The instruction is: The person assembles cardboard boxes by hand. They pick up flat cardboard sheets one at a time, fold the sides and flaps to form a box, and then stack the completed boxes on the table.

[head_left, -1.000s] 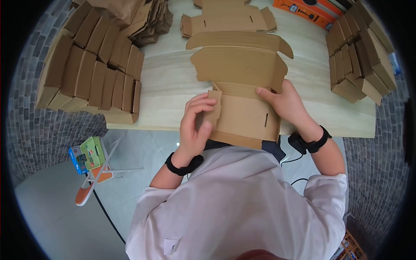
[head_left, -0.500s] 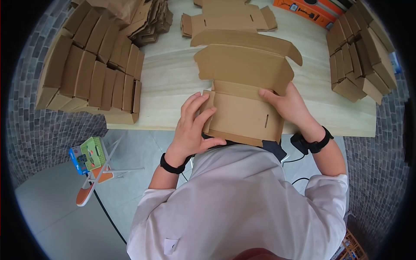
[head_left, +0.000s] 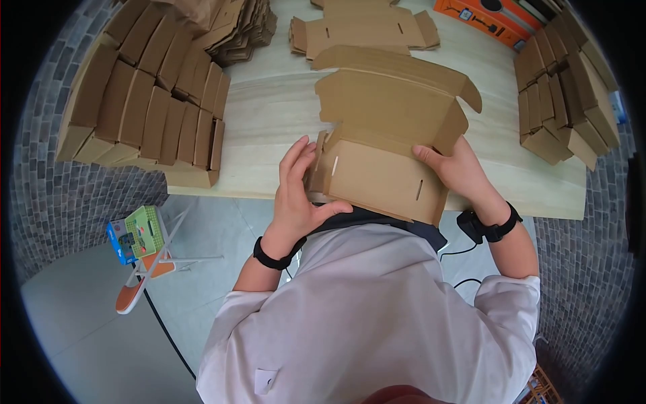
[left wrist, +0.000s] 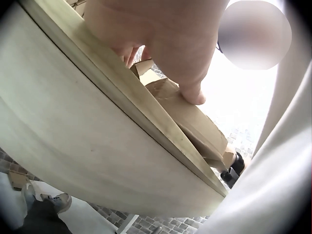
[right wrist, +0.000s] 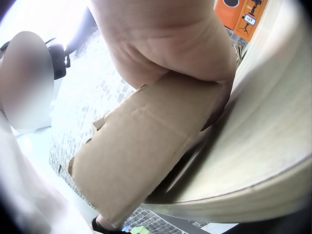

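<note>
A partly folded brown cardboard box (head_left: 377, 175) lies at the table's front edge, its lid raised and leaning away from the person. My right hand (head_left: 461, 172) grips its right wall, thumb inside and fingers outside. In the right wrist view, that hand (right wrist: 175, 44) covers the upper end of the right wall (right wrist: 131, 141). My left hand (head_left: 296, 195) is beside the left side panel (head_left: 318, 165), fingers straight and thumb spread toward the box's front edge. The left wrist view has the left thumb close over the cardboard front (left wrist: 190, 117).
Folded boxes (head_left: 141, 101) stand in rows on the left, with more boxes (head_left: 555, 94) at right. Flat cardboard blanks (head_left: 363, 30) lie behind the lid, and a stack of blanks (head_left: 239, 30) sits back left. An orange box (head_left: 481, 20) is at the back.
The left fingers have let go of the left flap and straightened. That side has swung outward, baring a slot in the base. The box has turned slightly clockwise; the right hand keeps its grip.
</note>
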Demonstrator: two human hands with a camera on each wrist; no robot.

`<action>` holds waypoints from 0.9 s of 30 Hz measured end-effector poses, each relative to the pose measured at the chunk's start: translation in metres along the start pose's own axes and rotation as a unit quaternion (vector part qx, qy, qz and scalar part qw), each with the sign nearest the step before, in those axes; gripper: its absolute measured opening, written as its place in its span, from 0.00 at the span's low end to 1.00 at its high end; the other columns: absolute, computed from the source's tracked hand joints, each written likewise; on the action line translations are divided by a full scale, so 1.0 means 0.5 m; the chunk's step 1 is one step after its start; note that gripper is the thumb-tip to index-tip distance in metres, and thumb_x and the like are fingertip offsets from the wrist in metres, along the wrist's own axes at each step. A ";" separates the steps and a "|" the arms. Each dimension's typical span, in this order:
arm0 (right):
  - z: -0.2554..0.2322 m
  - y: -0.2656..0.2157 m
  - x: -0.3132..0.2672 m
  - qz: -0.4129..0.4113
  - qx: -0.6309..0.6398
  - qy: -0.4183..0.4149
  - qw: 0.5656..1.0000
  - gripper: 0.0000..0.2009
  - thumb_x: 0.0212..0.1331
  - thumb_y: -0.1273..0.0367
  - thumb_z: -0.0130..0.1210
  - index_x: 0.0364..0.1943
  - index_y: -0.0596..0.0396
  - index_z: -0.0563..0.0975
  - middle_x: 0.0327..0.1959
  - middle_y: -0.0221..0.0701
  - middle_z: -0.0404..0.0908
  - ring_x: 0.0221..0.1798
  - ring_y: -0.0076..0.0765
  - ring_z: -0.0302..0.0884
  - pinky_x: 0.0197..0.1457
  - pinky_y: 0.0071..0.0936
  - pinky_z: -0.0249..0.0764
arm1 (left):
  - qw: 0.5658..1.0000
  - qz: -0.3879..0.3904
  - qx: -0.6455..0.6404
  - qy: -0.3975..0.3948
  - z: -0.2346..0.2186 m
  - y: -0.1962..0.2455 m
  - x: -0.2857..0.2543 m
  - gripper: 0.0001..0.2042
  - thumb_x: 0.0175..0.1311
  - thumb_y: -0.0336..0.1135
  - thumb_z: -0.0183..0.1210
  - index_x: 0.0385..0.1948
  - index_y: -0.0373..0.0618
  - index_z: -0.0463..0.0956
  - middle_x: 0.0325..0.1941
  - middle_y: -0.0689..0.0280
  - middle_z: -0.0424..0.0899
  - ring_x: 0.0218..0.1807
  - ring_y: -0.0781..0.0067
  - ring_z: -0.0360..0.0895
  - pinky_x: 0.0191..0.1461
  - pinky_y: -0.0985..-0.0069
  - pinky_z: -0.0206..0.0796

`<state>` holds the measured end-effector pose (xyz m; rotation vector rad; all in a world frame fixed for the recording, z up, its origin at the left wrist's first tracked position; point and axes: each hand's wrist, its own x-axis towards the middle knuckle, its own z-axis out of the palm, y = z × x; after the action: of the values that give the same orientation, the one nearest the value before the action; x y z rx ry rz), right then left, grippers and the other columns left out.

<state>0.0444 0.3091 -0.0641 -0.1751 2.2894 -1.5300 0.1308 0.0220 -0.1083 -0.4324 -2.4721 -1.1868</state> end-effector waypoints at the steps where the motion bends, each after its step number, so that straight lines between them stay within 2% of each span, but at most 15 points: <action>1: 0.000 -0.002 -0.001 0.000 0.000 0.000 1.000 0.20 0.65 0.69 0.59 0.57 0.65 0.73 0.51 0.41 0.82 0.53 0.37 0.80 0.57 0.32 0.75 | 1.000 0.000 0.000 0.000 -0.001 0.000 0.000 0.52 0.40 0.64 0.74 0.64 0.41 0.59 0.71 0.46 0.61 0.68 0.45 0.67 0.64 0.57 0.69; 4: 0.002 -0.004 -0.007 -0.013 0.001 0.001 1.000 0.20 0.65 0.69 0.60 0.57 0.65 0.73 0.51 0.42 0.82 0.53 0.37 0.80 0.56 0.32 0.75 | 1.000 0.016 0.002 -0.002 -0.003 -0.001 0.000 0.51 0.41 0.60 0.75 0.64 0.41 0.59 0.69 0.46 0.65 0.68 0.47 0.69 0.65 0.57 0.68; 7: 0.003 -0.001 -0.011 -0.035 0.012 0.004 0.999 0.20 0.65 0.69 0.59 0.57 0.65 0.73 0.50 0.41 0.83 0.53 0.37 0.80 0.57 0.32 0.75 | 0.998 0.053 0.017 -0.010 -0.004 -0.003 0.004 0.45 0.43 0.59 0.74 0.61 0.40 0.65 0.66 0.48 0.71 0.66 0.46 0.71 0.65 0.57 0.69; 9: 0.001 -0.011 -0.015 -0.028 0.017 -0.008 0.999 0.19 0.63 0.71 0.59 0.57 0.64 0.73 0.49 0.40 0.83 0.52 0.36 0.80 0.57 0.32 0.75 | 0.994 0.100 0.045 -0.020 -0.007 0.000 0.011 0.38 0.45 0.58 0.73 0.54 0.40 0.72 0.62 0.51 0.76 0.64 0.45 0.73 0.65 0.57 0.69; 13: 0.004 -0.021 -0.019 -0.020 0.029 -0.003 0.999 0.20 0.61 0.72 0.58 0.57 0.64 0.73 0.49 0.40 0.82 0.52 0.35 0.80 0.57 0.31 0.75 | 0.991 0.107 0.053 -0.052 -0.015 0.015 0.024 0.31 0.46 0.57 0.72 0.46 0.41 0.78 0.59 0.55 0.79 0.63 0.45 0.74 0.65 0.58 0.69; 15: 0.003 -0.023 -0.020 -0.037 0.010 0.002 0.999 0.19 0.59 0.72 0.56 0.55 0.65 0.74 0.47 0.40 0.83 0.50 0.34 0.80 0.55 0.30 0.75 | 0.984 0.134 0.061 -0.102 -0.024 0.022 0.032 0.28 0.46 0.55 0.72 0.41 0.42 0.80 0.57 0.59 0.81 0.63 0.49 0.74 0.62 0.60 0.72; 16: 0.001 -0.029 -0.021 -0.036 0.010 0.004 0.999 0.19 0.59 0.72 0.56 0.55 0.65 0.74 0.47 0.40 0.83 0.50 0.34 0.80 0.55 0.30 0.75 | 0.984 0.135 0.060 -0.104 -0.029 0.023 0.037 0.28 0.46 0.55 0.72 0.41 0.42 0.80 0.57 0.59 0.81 0.63 0.49 0.74 0.62 0.60 0.72; 18: -0.002 -0.040 -0.022 -0.021 0.005 -0.007 1.000 0.19 0.58 0.71 0.56 0.52 0.66 0.75 0.45 0.40 0.84 0.47 0.33 0.81 0.53 0.30 0.76 | 0.961 0.162 0.084 -0.207 -0.038 0.020 0.045 0.25 0.45 0.54 0.73 0.37 0.43 0.80 0.53 0.62 0.82 0.62 0.54 0.75 0.59 0.63 0.74; 19: -0.002 -0.039 -0.021 -0.020 0.006 -0.005 1.000 0.19 0.58 0.71 0.56 0.52 0.66 0.75 0.45 0.40 0.84 0.47 0.33 0.81 0.53 0.30 0.76 | 0.961 0.164 0.083 -0.208 -0.038 0.017 0.049 0.25 0.45 0.54 0.73 0.37 0.43 0.80 0.53 0.62 0.82 0.62 0.54 0.75 0.59 0.63 0.74; 21: -0.004 -0.036 -0.019 -0.029 0.001 -0.020 0.999 0.18 0.58 0.70 0.55 0.51 0.67 0.76 0.43 0.39 0.84 0.45 0.33 0.81 0.51 0.30 0.76 | 0.950 0.196 0.111 -0.214 -0.036 0.012 0.059 0.23 0.46 0.51 0.73 0.35 0.43 0.79 0.46 0.62 0.82 0.58 0.57 0.76 0.54 0.63 0.76; 22: -0.002 -0.037 -0.020 -0.027 0.003 -0.016 1.000 0.18 0.58 0.70 0.55 0.51 0.67 0.76 0.43 0.39 0.84 0.45 0.33 0.81 0.51 0.30 0.76 | 0.949 0.199 0.109 -0.218 -0.035 0.012 0.059 0.23 0.46 0.51 0.73 0.35 0.43 0.79 0.46 0.62 0.82 0.58 0.57 0.76 0.54 0.63 0.76; 24: -0.003 -0.042 -0.023 -0.011 0.052 -0.045 0.998 0.17 0.61 0.71 0.59 0.54 0.63 0.76 0.48 0.35 0.81 0.54 0.27 0.75 0.58 0.27 0.72 | 0.949 0.193 0.084 -0.233 -0.025 0.014 0.064 0.18 0.49 0.47 0.72 0.32 0.44 0.78 0.37 0.63 0.78 0.48 0.58 0.77 0.49 0.63 0.73; 25: -0.006 -0.042 -0.026 -0.009 0.052 -0.036 0.998 0.17 0.61 0.71 0.59 0.54 0.63 0.76 0.48 0.35 0.81 0.54 0.27 0.75 0.58 0.27 0.72 | 0.948 0.200 0.080 -0.235 -0.020 0.015 0.068 0.18 0.49 0.47 0.72 0.32 0.44 0.78 0.37 0.63 0.78 0.48 0.58 0.77 0.49 0.63 0.73; 27: -0.011 -0.039 -0.037 -0.045 0.058 -0.008 0.997 0.20 0.63 0.70 0.57 0.57 0.63 0.73 0.50 0.34 0.80 0.53 0.26 0.74 0.59 0.26 0.70 | 0.943 0.213 0.080 -0.243 -0.016 0.019 0.067 0.14 0.54 0.43 0.70 0.28 0.45 0.75 0.31 0.64 0.72 0.38 0.60 0.72 0.45 0.64 0.68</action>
<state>0.0574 0.3118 -0.0402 -0.2606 2.2002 -1.6958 0.1064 0.0253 -0.0823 -1.2662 -2.6368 -0.7574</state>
